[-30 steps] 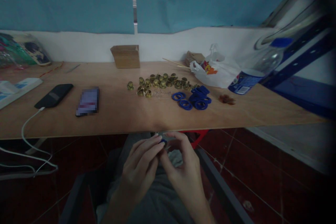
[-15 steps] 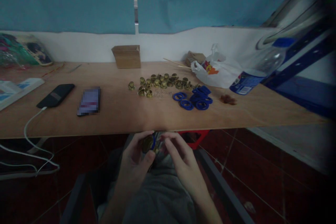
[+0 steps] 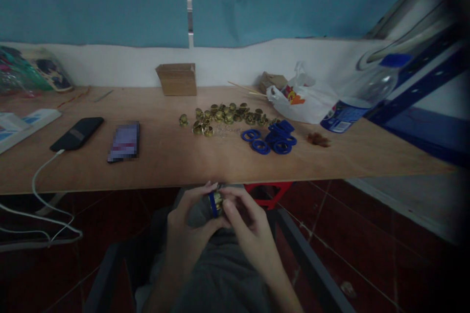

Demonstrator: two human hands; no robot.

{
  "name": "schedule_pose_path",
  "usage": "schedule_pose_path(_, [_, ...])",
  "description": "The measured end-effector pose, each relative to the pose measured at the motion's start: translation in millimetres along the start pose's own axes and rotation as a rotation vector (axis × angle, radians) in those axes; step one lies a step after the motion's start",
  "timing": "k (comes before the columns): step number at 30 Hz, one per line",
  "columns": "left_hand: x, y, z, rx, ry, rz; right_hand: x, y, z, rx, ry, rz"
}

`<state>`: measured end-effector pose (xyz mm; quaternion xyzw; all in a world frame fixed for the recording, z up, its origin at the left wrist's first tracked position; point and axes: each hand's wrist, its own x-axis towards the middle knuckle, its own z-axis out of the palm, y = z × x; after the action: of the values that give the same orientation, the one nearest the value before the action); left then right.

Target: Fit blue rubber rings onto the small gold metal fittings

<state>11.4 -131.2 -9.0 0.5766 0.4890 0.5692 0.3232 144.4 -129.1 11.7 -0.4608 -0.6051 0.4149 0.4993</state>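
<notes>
Over my lap, just below the table edge, I hold a round gold-coloured metal piece (image 3: 219, 201) with a blue ring (image 3: 212, 205) around it. My left hand (image 3: 186, 227) grips the ringed piece between thumb and fingers from the left. The fingers of my right hand (image 3: 246, 217) are closed against its right side; any small part in them is hidden. On the table ahead lie several similar gold-coloured pieces (image 3: 228, 117). Loose blue rings (image 3: 282, 138) are heaped to their right, and small clear bits (image 3: 225, 131) lie between.
A phone (image 3: 125, 142) and a black device with a white cable (image 3: 78, 133) lie at the left. A cardboard box (image 3: 176, 79) stands at the back. At the right are a white plastic bag (image 3: 312, 105), a tilted bottle (image 3: 362, 95) and a brown clump (image 3: 318, 139).
My right hand has moved left onto the gold-coloured piece. In my left hand the piece has turned, so its blue ring now faces more to the left.
</notes>
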Motion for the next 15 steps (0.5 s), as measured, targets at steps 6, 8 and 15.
schedule_pose_path(6, [-5, -8, 0.4, 0.238, 0.021, 0.190, 1, 0, -7, -0.149, -0.050, -0.095])
schedule_pose_path(8, [-6, -11, 0.9, 0.275, 0.004, 0.213, 1, -1, -7, -0.199, -0.064, -0.107])
schedule_pose_path(15, [18, -9, 11.9, 0.432, -0.128, 0.192, 29, -6, -21, -0.443, -0.053, -0.166])
